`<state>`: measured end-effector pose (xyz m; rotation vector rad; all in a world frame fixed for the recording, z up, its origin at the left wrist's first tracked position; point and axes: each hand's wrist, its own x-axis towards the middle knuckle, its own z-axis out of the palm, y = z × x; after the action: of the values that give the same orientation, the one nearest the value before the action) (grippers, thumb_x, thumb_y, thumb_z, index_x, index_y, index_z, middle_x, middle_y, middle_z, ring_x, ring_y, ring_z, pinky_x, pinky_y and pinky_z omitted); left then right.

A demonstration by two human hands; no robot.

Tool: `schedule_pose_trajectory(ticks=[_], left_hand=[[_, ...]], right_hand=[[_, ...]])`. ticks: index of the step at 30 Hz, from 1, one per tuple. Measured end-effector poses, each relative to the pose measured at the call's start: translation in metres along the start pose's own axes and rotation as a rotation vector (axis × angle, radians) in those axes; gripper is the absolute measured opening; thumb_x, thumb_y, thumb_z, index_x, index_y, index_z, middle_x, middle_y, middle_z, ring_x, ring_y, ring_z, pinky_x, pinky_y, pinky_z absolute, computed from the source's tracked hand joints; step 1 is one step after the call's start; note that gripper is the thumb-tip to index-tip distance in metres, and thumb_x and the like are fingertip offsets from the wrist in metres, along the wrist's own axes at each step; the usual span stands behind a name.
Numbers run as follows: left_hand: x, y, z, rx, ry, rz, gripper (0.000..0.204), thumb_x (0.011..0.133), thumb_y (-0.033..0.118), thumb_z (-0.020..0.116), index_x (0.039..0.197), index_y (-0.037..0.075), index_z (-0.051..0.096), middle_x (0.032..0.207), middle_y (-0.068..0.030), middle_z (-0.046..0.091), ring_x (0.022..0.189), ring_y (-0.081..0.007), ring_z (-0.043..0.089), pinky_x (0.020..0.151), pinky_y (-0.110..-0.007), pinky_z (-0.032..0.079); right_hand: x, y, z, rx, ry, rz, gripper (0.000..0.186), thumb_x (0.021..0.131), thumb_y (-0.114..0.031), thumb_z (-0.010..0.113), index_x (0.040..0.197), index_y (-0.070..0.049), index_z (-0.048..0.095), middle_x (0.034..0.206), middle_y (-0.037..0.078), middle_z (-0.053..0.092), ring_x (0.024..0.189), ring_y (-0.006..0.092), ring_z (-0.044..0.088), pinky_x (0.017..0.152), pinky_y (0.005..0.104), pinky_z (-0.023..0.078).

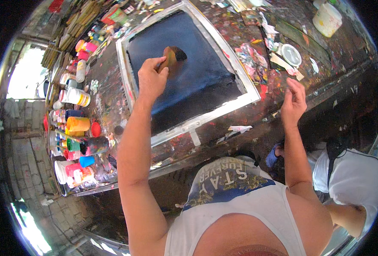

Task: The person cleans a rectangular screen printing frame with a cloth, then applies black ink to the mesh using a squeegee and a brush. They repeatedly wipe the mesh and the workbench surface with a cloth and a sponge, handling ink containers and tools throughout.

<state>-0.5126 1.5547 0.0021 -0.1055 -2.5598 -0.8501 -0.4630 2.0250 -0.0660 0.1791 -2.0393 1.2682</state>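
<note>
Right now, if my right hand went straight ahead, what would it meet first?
Likely the pale strip just ahead of your right hand, though the hand's height above it is unclear.

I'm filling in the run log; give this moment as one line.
left hand: pinching brown piece over dark framed panel | right hand: loosely open, near table edge

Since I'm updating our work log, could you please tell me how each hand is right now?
Left hand: closed, pinching a thin brown piece over the dark framed screen.
Right hand: partly open, fingers loosely curled, nothing visibly held.
</note>
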Motion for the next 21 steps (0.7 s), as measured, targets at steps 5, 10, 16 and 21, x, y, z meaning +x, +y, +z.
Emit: schedule_pose_trajectory(ticks=[5,10,16,21], left_hand=[[-0.003,0.0,-0.027,-0.224,-0.025,-0.333,0.041,0.09,0.002,0.084,0.131,0.002,0.079,0.117,-0.0133,0.081,0.094,-0.0202,0.076,0.09,-0.035,0.062],[-0.02,0.007,-0.032,-0.668,0.033,-0.524,0.037,0.095,0.003,0.082,0.132,-0.002,0.078,0.121,-0.0105,0.08,0.102,-0.0157,0.074,0.093,-0.032,0.06],[-0.045,0.003,-0.036,-0.911,0.022,-0.54,0.038,0.098,-0.001,0.08,0.136,-0.005,0.074,0.132,-0.0134,0.077,0.115,-0.02,0.073,0.105,-0.034,0.058],[-0.058,-0.014,-0.057,-0.805,0.107,-0.496,0.04,0.095,0.002,0.082,0.135,-0.003,0.076,0.123,-0.0105,0.079,0.109,-0.0183,0.074,0.099,-0.033,0.058]], right_hand=[[-0.005,-0.044,0.044,0.066,-0.091,-0.119,0.026,0.097,0.007,0.07,0.119,-0.002,0.08,0.117,0.014,0.078,0.112,0.0273,0.074,0.101,0.0375,0.057],[-0.033,-0.098,0.096,0.233,-0.528,0.284,0.021,0.104,-0.007,0.076,0.123,-0.001,0.079,0.112,0.011,0.079,0.098,0.0223,0.075,0.088,0.0343,0.06],[-0.049,-0.138,0.176,0.95,-0.624,1.154,0.052,0.106,-0.033,0.079,0.143,-0.001,0.062,0.135,0.017,0.071,0.113,0.0291,0.074,0.095,0.0447,0.063],[-0.049,-0.156,0.244,0.872,-0.588,1.209,0.054,0.101,-0.033,0.084,0.138,-0.001,0.064,0.136,0.019,0.068,0.115,0.0356,0.072,0.097,0.0506,0.063]])
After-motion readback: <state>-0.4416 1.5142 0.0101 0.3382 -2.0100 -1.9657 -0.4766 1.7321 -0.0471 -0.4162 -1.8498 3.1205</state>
